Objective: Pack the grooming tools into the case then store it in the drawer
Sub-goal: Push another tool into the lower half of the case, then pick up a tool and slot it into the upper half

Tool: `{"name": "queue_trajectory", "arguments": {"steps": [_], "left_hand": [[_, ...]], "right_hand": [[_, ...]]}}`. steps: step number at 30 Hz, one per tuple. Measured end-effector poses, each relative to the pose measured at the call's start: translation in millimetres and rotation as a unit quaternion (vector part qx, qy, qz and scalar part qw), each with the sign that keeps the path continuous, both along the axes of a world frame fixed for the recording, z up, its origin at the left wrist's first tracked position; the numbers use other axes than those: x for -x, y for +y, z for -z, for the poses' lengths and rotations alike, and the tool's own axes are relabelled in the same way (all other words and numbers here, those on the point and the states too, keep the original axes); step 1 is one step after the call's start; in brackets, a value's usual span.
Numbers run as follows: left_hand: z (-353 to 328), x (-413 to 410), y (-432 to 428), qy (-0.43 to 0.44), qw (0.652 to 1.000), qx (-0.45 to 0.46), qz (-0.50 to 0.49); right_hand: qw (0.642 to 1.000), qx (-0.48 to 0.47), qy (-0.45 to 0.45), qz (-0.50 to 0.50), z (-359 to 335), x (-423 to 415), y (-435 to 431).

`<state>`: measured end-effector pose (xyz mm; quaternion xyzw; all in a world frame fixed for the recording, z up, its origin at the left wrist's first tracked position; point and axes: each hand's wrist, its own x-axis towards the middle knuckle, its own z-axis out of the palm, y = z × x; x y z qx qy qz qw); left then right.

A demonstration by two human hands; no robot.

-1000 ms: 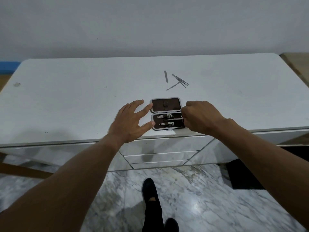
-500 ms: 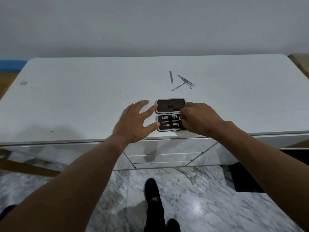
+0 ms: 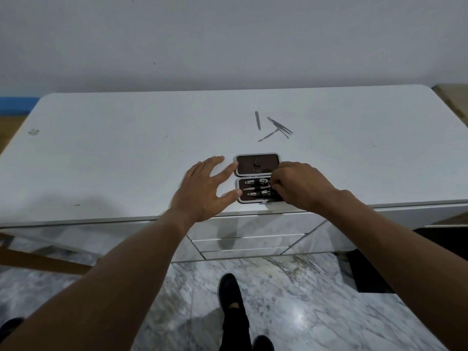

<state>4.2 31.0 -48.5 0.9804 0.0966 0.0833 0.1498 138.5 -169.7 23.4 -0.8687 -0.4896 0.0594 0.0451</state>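
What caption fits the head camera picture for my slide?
Left hand rests against the open case; right hand works at the tools inside.

A glossy white rectangular cabinet top (image 3: pixel 126 160) carries an open silver-rimmed, brown-lined case (image 3: pixel 257 164) at frame centre. Above it lie a straight metal file (image 3: pixel 257 120) and slim crossed metal tools (image 3: pixel 280 125).

bare forearms (image 3: pixel 131 269), black trousers (image 3: pixel 235 324), black shoes (image 3: pixel 229 287)

case (image 3: pixel 257 164) on bench (image 3: pixel 126 148) near front edge | clippers (image 3: pixel 255 187) in near half of case | loose tools (image 3: pixel 274 127) behind case | drawers (image 3: pixel 243 241) below bench front
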Motion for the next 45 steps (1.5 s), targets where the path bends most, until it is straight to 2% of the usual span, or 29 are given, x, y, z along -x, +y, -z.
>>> {"name": "queue_trajectory", "arguments": {"steps": [10, 17, 24, 30, 33, 40, 45], "left_hand": [[-1.2, 0.6, -0.5, 0.002, 1.0, 0.004, 0.001], [-2.0, 0.4, 0.6, -0.007, 1.0, 0.001, 0.008], [-4.2, -0.8, 1.6, -0.003, 1.0, 0.004, 0.008], [-5.9, -1.5, 0.5, 0.005, 1.0, 0.016, -0.002], [-5.5, -1.6, 0.3, 0.006, 1.0, 0.02, -0.002], [-6.5, -1.3, 0.4, 0.007, 1.0, 0.016, -0.002], [-6.3, -1.0, -0.7, -0.002, 1.0, 0.006, -0.003]], "right_hand": [[0.999, -0.015, 0.032, 0.018, -5.3, -0.3, -1.4], [0.99, -0.06, 0.03, 0.126, -13.4, -41.8, 23.9], [0.973, -0.04, 0.01, 0.226, -10.9, -107.2, 72.8], [0.967, 0.02, 0.045, 0.249, -10.2, -130.9, 98.4], [0.963, 0.02, 0.061, 0.262, -7.2, -136.6, 100.9], [0.954, -0.036, 0.095, 0.283, -1.9, -133.2, 95.0], [0.958, -0.079, 0.131, 0.243, -11.5, -109.5, 72.0]]}}
